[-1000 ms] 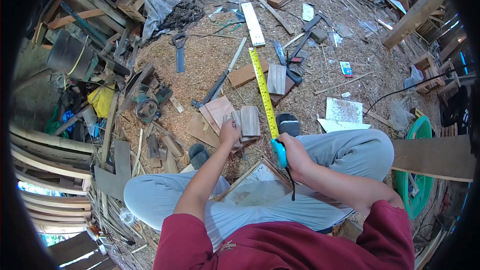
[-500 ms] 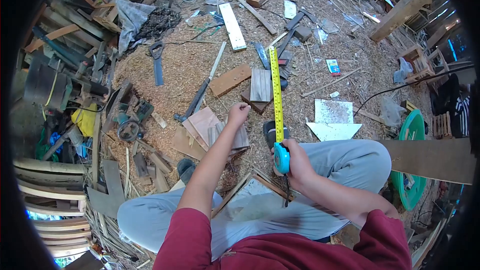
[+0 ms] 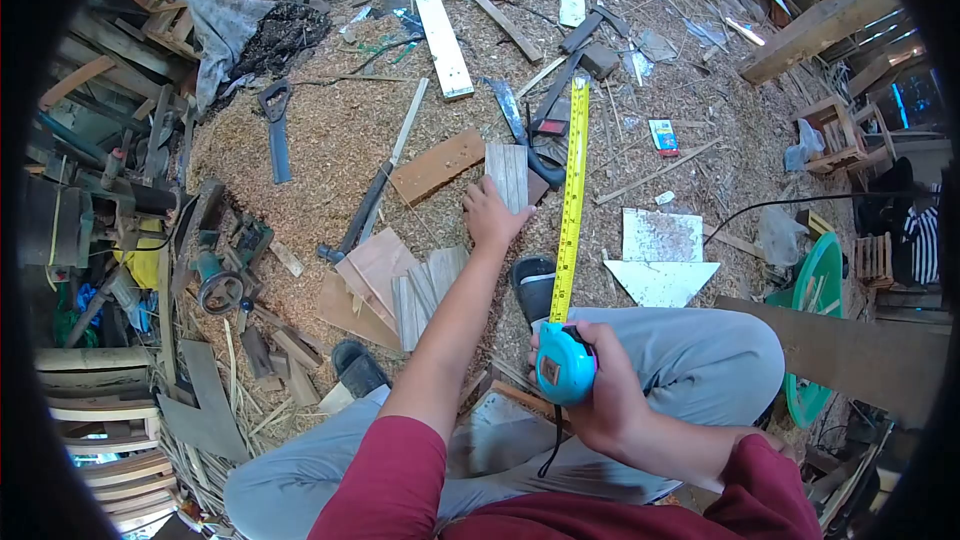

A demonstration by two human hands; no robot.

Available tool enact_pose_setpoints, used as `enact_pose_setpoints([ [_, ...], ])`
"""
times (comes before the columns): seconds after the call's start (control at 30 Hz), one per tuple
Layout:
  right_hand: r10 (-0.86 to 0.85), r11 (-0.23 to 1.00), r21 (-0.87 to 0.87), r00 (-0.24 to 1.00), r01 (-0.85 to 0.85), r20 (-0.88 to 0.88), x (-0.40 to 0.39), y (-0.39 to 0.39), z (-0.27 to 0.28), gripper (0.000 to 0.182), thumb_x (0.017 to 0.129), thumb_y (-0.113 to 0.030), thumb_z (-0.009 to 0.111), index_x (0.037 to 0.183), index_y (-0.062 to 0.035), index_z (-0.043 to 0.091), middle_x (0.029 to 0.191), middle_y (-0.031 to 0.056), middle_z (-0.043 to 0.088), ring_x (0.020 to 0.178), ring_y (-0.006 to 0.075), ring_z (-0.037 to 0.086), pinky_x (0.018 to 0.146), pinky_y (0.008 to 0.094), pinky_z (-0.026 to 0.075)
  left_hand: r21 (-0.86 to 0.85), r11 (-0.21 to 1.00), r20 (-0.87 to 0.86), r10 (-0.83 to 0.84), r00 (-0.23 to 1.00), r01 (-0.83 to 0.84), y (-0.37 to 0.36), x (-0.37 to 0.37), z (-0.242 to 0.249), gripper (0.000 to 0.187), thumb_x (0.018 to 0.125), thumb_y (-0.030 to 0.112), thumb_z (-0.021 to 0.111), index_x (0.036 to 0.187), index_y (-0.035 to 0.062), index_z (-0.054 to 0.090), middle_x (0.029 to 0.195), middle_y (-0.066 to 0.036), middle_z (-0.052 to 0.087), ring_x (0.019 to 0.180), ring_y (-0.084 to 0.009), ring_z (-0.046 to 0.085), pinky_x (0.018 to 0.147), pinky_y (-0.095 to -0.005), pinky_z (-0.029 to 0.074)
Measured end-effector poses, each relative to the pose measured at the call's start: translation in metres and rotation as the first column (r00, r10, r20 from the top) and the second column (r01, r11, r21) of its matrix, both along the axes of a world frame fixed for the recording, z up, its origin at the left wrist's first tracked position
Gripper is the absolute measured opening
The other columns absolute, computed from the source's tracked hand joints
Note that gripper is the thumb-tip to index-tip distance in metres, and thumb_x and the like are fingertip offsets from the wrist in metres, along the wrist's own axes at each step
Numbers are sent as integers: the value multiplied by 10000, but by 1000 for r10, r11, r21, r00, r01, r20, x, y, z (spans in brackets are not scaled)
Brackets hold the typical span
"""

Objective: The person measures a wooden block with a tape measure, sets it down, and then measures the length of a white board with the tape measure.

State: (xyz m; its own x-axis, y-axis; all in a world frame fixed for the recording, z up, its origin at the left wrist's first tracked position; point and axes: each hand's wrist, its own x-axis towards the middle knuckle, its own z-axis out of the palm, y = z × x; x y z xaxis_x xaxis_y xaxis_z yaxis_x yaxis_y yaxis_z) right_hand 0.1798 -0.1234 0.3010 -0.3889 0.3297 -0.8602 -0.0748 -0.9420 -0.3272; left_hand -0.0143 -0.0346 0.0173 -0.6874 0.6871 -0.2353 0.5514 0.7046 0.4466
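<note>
My right hand [image 3: 605, 380] is closed around a teal tape measure [image 3: 566, 364] above my right thigh. Its yellow blade [image 3: 572, 200] sticks out, pointing forward over the ground. A black wrist strap hangs from the case. My left hand [image 3: 490, 212] lies with spread fingers at the near end of grey wooden slats [image 3: 507, 172], touching them. Under the slats, a brown wood block [image 3: 537, 187] partly shows. More grey slats [image 3: 428, 290] lie beside my left forearm, next to thin plywood pieces [image 3: 375, 265].
Wood shavings cover the ground. A hammer [image 3: 355, 225], a handsaw [image 3: 277, 135] and a brown plank [image 3: 437, 166] lie ahead to the left. White board pieces [image 3: 662, 240] and a green basin [image 3: 812, 290] are on the right. A sandal [image 3: 535, 285] is near the blade.
My left hand has moved forward and right onto the grey slats. The tape measure has tilted, with its blade now leaning right. The whole view has shifted slightly.
</note>
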Motion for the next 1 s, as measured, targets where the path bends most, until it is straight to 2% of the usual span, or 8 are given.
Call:
enact_pose_setpoints([
  [0.2, 33, 999, 15, 999, -32, -40, 0, -1, 6, 403, 1002, -370, 489, 1183, -30, 608, 1083, 99, 683, 981, 226, 651, 939, 377, 519, -60, 994, -93, -93, 991, 87, -7, -10, 2, 1021, 667, 525, 858, 1444, 39, 408, 1292, -252, 511, 1182, -422, 536, 1013, -504, 478],
  [0.3, 65, 998, 1, 995, -65, -76, 1, -8, 9, 376, 1010, -359, 500, 1154, -32, 617, 1046, 89, 675, 933, 204, 641, 888, 355, 514, 116, 975, 280, -214, 936, 189, -27, -48, -6, 986, 705, 473, 841, 1488, 55, 409, 1331, -250, 532, 1189, -385, 567, 998, -500, 491],
  [0.33, 69, 997, -12, 995, -70, -79, -1, -10, 12, 352, 1018, -343, 501, 1130, -31, 619, 1006, 79, 666, 885, 182, 630, 835, 333, 508, 417, 909, 605, -280, 745, 4, -33, -63, -56, 885, 789, 490, 745, 1509, 81, 432, 1374, -223, 563, 1226, -362, 583, 1029, -512, 485],
  [0.43, 133, 991, 4, 987, -133, -91, 0, -23, 8, 332, 1020, -334, 508, 1090, -32, 627, 942, 61, 652, 810, 149, 605, 756, 307, 495, -21, 948, 982, 80, 173, -319, -82, -107, 28, 778, 847, 524, 611, 1489, 107, 471, 1356, -210, 608, 1257, -381, 596, 1073, -499, 476],
  [0.57, 288, 958, 52, 946, -284, -148, 5, -43, 3, 394, 1006, -372, 510, 1121, -23, 651, 1046, 96, 695, 961, 207, 654, 897, 340, 520, 228, 871, 971, -237, 34, -434, -155, -145, 149, 766, 848, 460, 500, 1490, 44, 460, 1437, -240, 561, 1307, -407, 571, 1114, -538, 447],
  [0.63, 324, 946, 60, 931, -319, -167, 0, -49, 18, 346, 994, -348, 532, 1068, -31, 651, 939, 81, 671, 838, 172, 624, 791, 317, 501, 326, 843, 932, -364, -8, -427, -190, -162, 207, 822, 808, 422, 512, 1504, -9, 433, 1494, -252, 508, 1348, -410, 539, 1127, -563, 427],
  [0.83, 406, 913, 179, 866, -367, -293, -30, -72, 83, 325, 986, -342, 528, 1032, -47, 655, 875, 51, 650, 776, 147, 603, 716, 303, 467, 564, 691, 820, -533, 208, -452, -270, -145, 364, 948, 765, 493, 520, 1530, -48, 380, 1455, -283, 532, 1302, -439, 569, 1113, -564, 443],
  [1.0, 515, 856, 312, 735, -412, -442, -47, -91, 105, 321, 991, -341, 513, 1086, -61, 637, 982, 79, 678, 880, 197, 644, 811, 363, 503, 659, 543, 752, -444, 488, -521, -300, -121, 418, 635, 1007, 339, 471, 1497, -56, 388, 1446, -252, 549, 1270, -413, 603, 1045, -494, 549],
])
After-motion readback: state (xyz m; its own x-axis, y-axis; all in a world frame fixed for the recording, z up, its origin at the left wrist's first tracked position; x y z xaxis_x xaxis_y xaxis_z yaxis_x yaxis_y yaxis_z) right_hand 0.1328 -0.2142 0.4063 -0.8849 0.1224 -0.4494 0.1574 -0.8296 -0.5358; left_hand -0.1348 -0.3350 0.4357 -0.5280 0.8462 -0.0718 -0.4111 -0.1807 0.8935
